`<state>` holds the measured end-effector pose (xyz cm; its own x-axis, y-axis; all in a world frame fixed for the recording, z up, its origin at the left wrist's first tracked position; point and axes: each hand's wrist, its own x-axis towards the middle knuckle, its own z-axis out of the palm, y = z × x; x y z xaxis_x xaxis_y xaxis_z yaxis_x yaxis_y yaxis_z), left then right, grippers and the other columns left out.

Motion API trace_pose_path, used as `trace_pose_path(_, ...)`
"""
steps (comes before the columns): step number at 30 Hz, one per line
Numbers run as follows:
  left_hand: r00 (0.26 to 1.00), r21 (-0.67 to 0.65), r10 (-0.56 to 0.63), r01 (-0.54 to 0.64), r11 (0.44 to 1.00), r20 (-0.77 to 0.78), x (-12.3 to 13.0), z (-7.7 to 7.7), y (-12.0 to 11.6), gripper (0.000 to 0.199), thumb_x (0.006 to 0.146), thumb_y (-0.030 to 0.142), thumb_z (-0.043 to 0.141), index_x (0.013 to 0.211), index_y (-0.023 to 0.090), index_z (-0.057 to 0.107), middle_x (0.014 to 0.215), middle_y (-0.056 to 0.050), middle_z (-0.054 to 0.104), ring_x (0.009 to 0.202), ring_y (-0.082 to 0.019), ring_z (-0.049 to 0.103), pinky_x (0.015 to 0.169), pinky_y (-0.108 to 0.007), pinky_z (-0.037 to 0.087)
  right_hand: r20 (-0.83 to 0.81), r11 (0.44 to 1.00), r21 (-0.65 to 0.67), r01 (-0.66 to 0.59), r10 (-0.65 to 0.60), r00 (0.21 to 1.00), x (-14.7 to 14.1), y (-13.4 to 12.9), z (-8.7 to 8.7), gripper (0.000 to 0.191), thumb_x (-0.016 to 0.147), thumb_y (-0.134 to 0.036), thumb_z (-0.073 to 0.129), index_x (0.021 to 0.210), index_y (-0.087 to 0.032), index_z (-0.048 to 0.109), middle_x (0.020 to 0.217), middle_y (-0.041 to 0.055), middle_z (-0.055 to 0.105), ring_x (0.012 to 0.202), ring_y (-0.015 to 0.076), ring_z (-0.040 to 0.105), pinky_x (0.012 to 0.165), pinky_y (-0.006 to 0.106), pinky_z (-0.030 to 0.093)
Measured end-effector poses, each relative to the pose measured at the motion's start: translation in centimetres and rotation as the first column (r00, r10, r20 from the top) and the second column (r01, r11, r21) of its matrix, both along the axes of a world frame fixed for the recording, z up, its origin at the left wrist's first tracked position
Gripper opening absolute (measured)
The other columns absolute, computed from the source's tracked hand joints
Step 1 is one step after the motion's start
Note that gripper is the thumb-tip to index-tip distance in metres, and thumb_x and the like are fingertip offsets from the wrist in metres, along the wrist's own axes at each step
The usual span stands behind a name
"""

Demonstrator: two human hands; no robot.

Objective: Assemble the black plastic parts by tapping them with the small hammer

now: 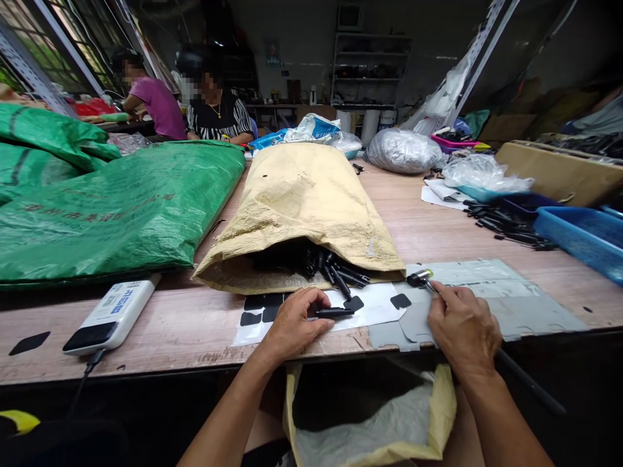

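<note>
My left hand rests near the table's front edge, its thumb and fingers closed around a short black tube-shaped part. My right hand grips a small hammer, its head showing a dark face and a yellowish end; a long dark handle sticks out behind the hand. Between the hands lies a white sheet with black rounded stickers or pads on it. Just beyond, a tan woven sack lies with its mouth towards me, more black tubular parts spilling out.
A grey flat board lies under the hammer. Left are a green sack and a white power bank with a cable. Blue trays and black parts stand right. An open yellow-edged bag sits below the table edge. Two people work behind.
</note>
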<state>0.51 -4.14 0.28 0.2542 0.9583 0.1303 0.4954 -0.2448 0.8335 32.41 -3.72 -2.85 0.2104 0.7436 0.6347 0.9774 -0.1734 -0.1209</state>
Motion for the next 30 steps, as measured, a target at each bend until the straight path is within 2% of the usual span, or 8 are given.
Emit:
trace_pose_path(7,1.000,0.026,0.002,-0.002,1.000,-0.013,-0.1,0.6,-0.4,0.019,0.076,0.020,0.079,0.092,0.021,0.068,0.092,0.001,0.068,0.085,-0.017,0.059,0.075,-0.028,0.041,0.031,1.000,0.004,0.022,-0.022,0.999,-0.3,0.0,0.0,0.030,0.095,-0.025,0.054,0.117,-0.022,0.074,0.099,0.0067,0.068,0.081,0.0199,0.046,0.069,0.034,0.023)
trace_pose_path(10,0.981,0.103,-0.187,0.191,0.976,-0.044,0.3,1.3,-2.9,0.016,0.082,0.027,0.078,0.095,0.022,0.070,0.088,0.001,0.069,0.081,-0.016,0.060,0.073,-0.028,0.041,0.039,1.000,-0.004,0.013,-0.013,0.999,-0.3,0.1,0.0,0.030,0.095,-0.025,0.054,0.118,-0.022,0.073,0.099,0.0065,0.067,0.082,0.0201,0.046,0.069,0.033,0.022)
trace_pose_path(13,0.878,0.157,-0.439,0.469,0.869,-0.192,1.2,1.1,-6.3,0.016,0.088,0.031,0.073,0.101,0.023,0.068,0.086,0.002,0.071,0.079,-0.016,0.063,0.072,-0.030,0.042,0.041,1.000,-0.018,0.011,-0.010,0.999,-0.3,0.1,0.1,0.030,0.094,-0.024,0.055,0.118,-0.022,0.072,0.101,0.0070,0.066,0.084,0.0210,0.047,0.069,0.033,0.022)
trace_pose_path(18,0.745,0.090,-0.424,0.539,0.838,-0.515,2.6,0.5,-8.5,0.015,0.088,0.034,0.073,0.093,0.023,0.065,0.086,0.001,0.068,0.074,-0.018,0.061,0.061,-0.032,0.035,0.038,0.999,-0.040,0.012,-0.010,0.999,-0.6,0.0,0.4,0.029,0.094,-0.024,0.056,0.119,-0.021,0.071,0.101,0.0087,0.066,0.085,0.0218,0.047,0.068,0.034,0.022)
trace_pose_path(21,0.788,0.215,-0.367,0.520,0.827,-0.494,3.0,1.7,-6.2,0.011,0.096,0.033,0.063,0.101,0.023,0.066,0.087,0.000,0.066,0.075,-0.017,0.059,0.064,-0.031,0.038,0.037,0.999,-0.046,0.009,-0.007,0.999,-0.7,0.0,0.5,0.030,0.094,-0.024,0.056,0.120,-0.020,0.070,0.102,0.0092,0.065,0.085,0.0221,0.047,0.068,0.034,0.022)
trace_pose_path(24,0.855,0.426,-0.124,0.370,0.825,-0.503,3.1,3.2,-1.6,0.017,0.098,0.020,0.055,0.110,0.021,0.068,0.094,-0.005,0.067,0.086,-0.020,0.057,0.073,-0.033,0.042,0.049,0.999,-0.048,0.017,-0.015,0.999,-0.7,-0.1,0.5,0.030,0.094,-0.025,0.055,0.120,-0.021,0.070,0.102,0.0086,0.066,0.085,0.0224,0.048,0.069,0.035,0.023)
trace_pose_path(26,0.817,0.467,0.005,0.324,0.822,-0.576,3.0,3.6,1.7,0.021,0.094,0.015,0.061,0.112,0.021,0.069,0.103,-0.007,0.066,0.094,-0.023,0.054,0.078,-0.035,0.043,0.053,0.999,-0.043,0.021,-0.019,0.998,-0.8,-0.1,0.5,0.030,0.094,-0.025,0.055,0.119,-0.022,0.070,0.102,0.0082,0.066,0.086,0.0225,0.048,0.069,0.035,0.023)
trace_pose_path(30,0.715,0.434,0.055,0.360,0.826,-0.697,2.7,2.8,5.9,0.021,0.086,0.016,0.073,0.106,0.022,0.072,0.110,-0.008,0.064,0.098,-0.026,0.053,0.078,-0.037,0.042,0.044,0.999,-0.030,0.011,-0.010,0.999,-0.7,0.0,0.1,0.030,0.094,-0.024,0.055,0.120,-0.021,0.070,0.103,0.0084,0.066,0.086,0.0227,0.049,0.069,0.035,0.024)
